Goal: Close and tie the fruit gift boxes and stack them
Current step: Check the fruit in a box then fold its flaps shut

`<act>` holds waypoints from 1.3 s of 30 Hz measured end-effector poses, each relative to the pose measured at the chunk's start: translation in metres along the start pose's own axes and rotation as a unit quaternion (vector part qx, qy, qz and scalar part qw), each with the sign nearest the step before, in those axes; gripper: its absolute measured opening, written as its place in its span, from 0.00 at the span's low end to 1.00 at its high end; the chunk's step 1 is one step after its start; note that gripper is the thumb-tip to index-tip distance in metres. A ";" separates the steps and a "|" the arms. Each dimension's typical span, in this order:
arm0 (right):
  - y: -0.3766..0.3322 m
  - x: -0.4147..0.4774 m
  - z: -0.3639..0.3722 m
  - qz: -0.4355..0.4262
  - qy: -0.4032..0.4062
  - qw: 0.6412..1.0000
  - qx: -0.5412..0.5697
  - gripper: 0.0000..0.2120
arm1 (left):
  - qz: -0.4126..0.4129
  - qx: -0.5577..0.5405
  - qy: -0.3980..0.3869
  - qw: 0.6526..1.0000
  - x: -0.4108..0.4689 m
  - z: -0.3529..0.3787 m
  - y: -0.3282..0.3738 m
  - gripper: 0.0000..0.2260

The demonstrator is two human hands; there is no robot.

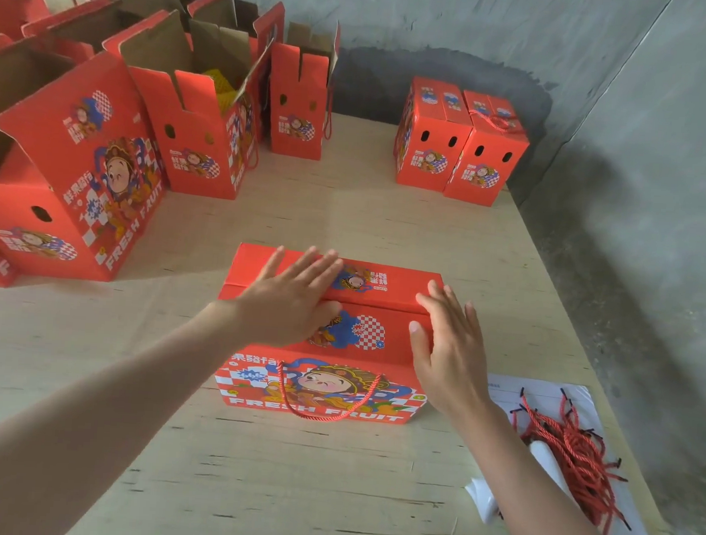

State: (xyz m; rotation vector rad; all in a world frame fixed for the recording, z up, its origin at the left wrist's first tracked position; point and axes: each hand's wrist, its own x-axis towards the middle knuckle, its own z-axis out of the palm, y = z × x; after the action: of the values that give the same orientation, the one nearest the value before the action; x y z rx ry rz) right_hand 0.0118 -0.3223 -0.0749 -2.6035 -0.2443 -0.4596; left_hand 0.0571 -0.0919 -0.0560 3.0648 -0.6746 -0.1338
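Far left: open fruit gift boxes stand in a cluster on the desk with flaps up, cut off by the frame edge. One of them shows something yellow inside; cannot tell what it is.

Centre, near edge: one fruit gift box stands apart from the rest with both top flaps folded down and a seam between them. Left hand lies flat on the left half of the lid, fingers straight and spread across the seam, pressing, gripping nothing. A red rope handle hangs loose down the front face.

Right hand is at the right end of the lid, fingers straight, thumb on the near flap, holding nothing. Full contact is hard to confirm.

Step, judged: closing, with the flaps being pressed shut. Tying is not yet done on this box. The next move likely calls for keeping the flaps down with one hand while the other brings a cord or the handle over the top.

Back right: two closed boxes sit side by side against the wall, not stacked.

Near right: a pile of red cords lies on a white sheet. A white object is partly hidden by the right forearm and cannot be identified. The far side of the centre box is out of view.
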 end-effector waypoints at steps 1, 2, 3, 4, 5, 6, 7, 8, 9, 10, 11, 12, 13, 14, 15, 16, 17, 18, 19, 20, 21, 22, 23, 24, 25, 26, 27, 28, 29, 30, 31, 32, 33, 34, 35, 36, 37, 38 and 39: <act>0.001 -0.001 -0.001 -0.001 -0.015 1.000 0.003 0.19 | 0.036 -0.015 0.031 0.999 -0.004 0.005 0.024 0.27; 0.001 -0.004 -0.002 -0.002 -0.033 0.999 0.001 0.21 | 0.067 -0.017 0.055 0.996 -0.008 0.009 0.046 0.28; 0.002 -0.005 -0.002 -0.005 -0.050 0.999 -0.008 0.23 | 0.082 -0.015 0.064 0.994 -0.010 0.012 0.063 0.29; 0.003 -0.007 -0.002 -0.008 -0.063 0.998 -0.022 0.24 | 0.075 -0.025 0.058 0.995 -0.011 0.014 0.074 0.30; 0.005 -0.008 -0.002 -0.011 -0.070 0.997 -0.034 0.24 | 0.057 -0.037 0.047 0.997 -0.010 0.016 0.079 0.31; 0.006 -0.008 -0.002 -0.011 -0.072 0.996 -0.043 0.24 | 0.042 -0.047 0.043 0.997 -0.010 0.017 0.080 0.32; 0.006 -0.007 -0.001 -0.009 -0.066 0.997 -0.047 0.24 | 0.035 -0.049 0.049 0.997 -0.009 0.017 0.079 0.32; 0.005 -0.006 -0.001 -0.005 -0.058 0.997 -0.049 0.23 | 0.034 -0.043 0.055 0.997 -0.008 0.017 0.079 0.32; 0.003 -0.006 0.000 -0.001 -0.050 0.998 -0.050 0.23 | 0.037 -0.032 0.058 0.997 -0.009 0.018 0.078 0.31; 0.001 -0.007 0.002 0.002 -0.042 0.998 -0.052 0.22 | 0.040 -0.022 0.058 0.997 -0.009 0.018 0.078 0.30; 0.000 -0.008 0.003 0.000 -0.032 0.998 -0.058 0.21 | 0.044 -0.015 0.058 0.997 -0.009 0.019 0.078 0.30; 0.000 -0.006 0.003 -0.008 -0.023 0.997 -0.069 0.21 | 0.048 -0.013 0.057 0.997 -0.009 0.019 0.078 0.30; 0.001 -0.003 0.001 -0.020 -0.019 0.996 -0.082 0.20 | 0.051 -0.012 0.056 0.997 -0.009 0.019 0.078 0.31; 0.002 0.004 -0.003 -0.030 -0.027 0.995 -0.093 0.19 | 0.051 -0.012 0.054 0.997 -0.009 0.018 0.077 0.31; 0.003 0.014 -0.008 -0.038 -0.045 0.993 -0.098 0.17 | 0.051 -0.010 0.054 0.997 -0.010 0.018 0.077 0.31; 0.003 0.025 -0.011 -0.048 -0.069 0.992 -0.094 0.16 | 0.047 -0.008 0.056 0.997 -0.011 0.016 0.078 0.32; 0.004 0.036 -0.013 -0.064 -0.098 0.989 -0.086 0.17 | 0.039 -0.010 0.062 0.997 -0.013 0.016 0.079 0.33; 0.004 0.046 -0.012 -0.088 -0.129 0.984 -0.086 0.20 | 0.023 -0.013 0.077 0.997 -0.017 0.015 0.081 0.34; 0.004 0.054 -0.009 -0.109 -0.165 0.976 -0.092 0.23 | 0.006 -0.018 0.102 0.995 -0.023 0.016 0.083 0.35; 0.003 0.060 -0.006 -0.119 -0.206 0.966 -0.103 0.24 | -0.012 -0.032 0.136 0.990 -0.032 0.016 0.087 0.34; 0.003 0.063 -0.001 -0.118 -0.241 0.957 -0.114 0.24 | -0.027 -0.051 0.169 0.984 -0.042 0.020 0.090 0.32; 0.005 0.065 0.002 -0.110 -0.262 0.951 -0.120 0.23 | -0.043 -0.066 0.202 0.976 -0.053 0.027 0.094 0.31; 0.007 0.066 0.004 -0.103 -0.266 0.951 -0.121 0.23 | -0.060 -0.084 0.217 0.971 -0.066 0.035 0.098 0.30; 0.009 0.066 0.005 -0.100 -0.258 0.953 -0.120 0.22 | -0.072 -0.103 0.218 0.968 -0.077 0.045 0.103 0.31; 0.009 0.066 0.005 -0.099 -0.246 0.957 -0.117 0.22 | -0.078 -0.120 0.212 0.967 -0.086 0.054 0.108 0.32; 0.010 0.067 0.005 -0.100 -0.233 0.961 -0.115 0.22 | -0.083 -0.132 0.204 0.966 -0.091 0.060 0.113 0.32; 0.009 0.067 0.005 -0.100 -0.222 0.963 -0.115 0.21 | -0.087 -0.139 0.195 0.967 -0.092 0.065 0.117 0.33; 0.007 0.067 0.006 -0.097 -0.213 0.965 -0.116 0.21 | -0.089 -0.145 0.191 0.967 -0.090 0.067 0.118 0.34; 0.005 0.065 0.007 -0.088 -0.204 0.968 -0.118 0.21 | -0.087 -0.157 0.193 0.965 -0.086 0.068 0.117 0.34; 0.003 0.062 0.008 -0.071 -0.192 0.971 -0.123 0.21 | -0.081 -0.168 0.199 0.962 -0.081 0.067 0.112 0.35; 0.001 0.059 0.009 -0.047 -0.176 0.975 -0.130 0.21 | -0.074 -0.178 0.201 0.960 -0.075 0.066 0.106 0.36; -0.001 0.053 0.010 -0.019 -0.161 0.977 -0.140 0.22 | -0.069 -0.189 0.199 0.959 -0.070 0.063 0.096 0.37; -0.001 0.047 0.010 0.005 -0.148 0.978 -0.149 0.22 | -0.066 -0.206 0.193 0.957 -0.065 0.059 0.085 0.38; -0.001 0.041 0.010 0.020 -0.140 0.978 -0.153 0.22 | -0.066 -0.223 0.186 0.955 -0.060 0.054 0.072 0.39; -0.001 0.034 0.010 0.029 -0.138 0.979 -0.150 0.23 | -0.072 -0.235 0.183 0.952 -0.054 0.050 0.059 0.39; -0.002 0.028 0.009 0.038 -0.143 0.979 -0.138 0.24 | -0.083 -0.246 0.176 0.950 -0.047 0.047 0.046 0.39; -0.003 0.024 0.007 0.049 -0.150 0.980 -0.120 0.25 | -0.093 -0.265 0.154 0.947 -0.037 0.043 0.035 0.38; -0.004 0.020 0.006 0.060 -0.158 0.980 -0.105 0.26 | -0.095 -0.296 0.122 0.943 -0.026 0.039 0.026 0.36; -0.005 0.017 0.005 0.071 -0.162 0.980 -0.095 0.27 | -0.092 -0.331 0.087 0.935 -0.014 0.035 0.020 0.35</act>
State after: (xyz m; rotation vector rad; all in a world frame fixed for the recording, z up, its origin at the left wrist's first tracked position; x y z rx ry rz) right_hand 0.0272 -0.3144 -0.0707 -2.8522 -0.1238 -0.0040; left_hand 0.0335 -0.1033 -0.0892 2.4369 -0.2520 -0.0671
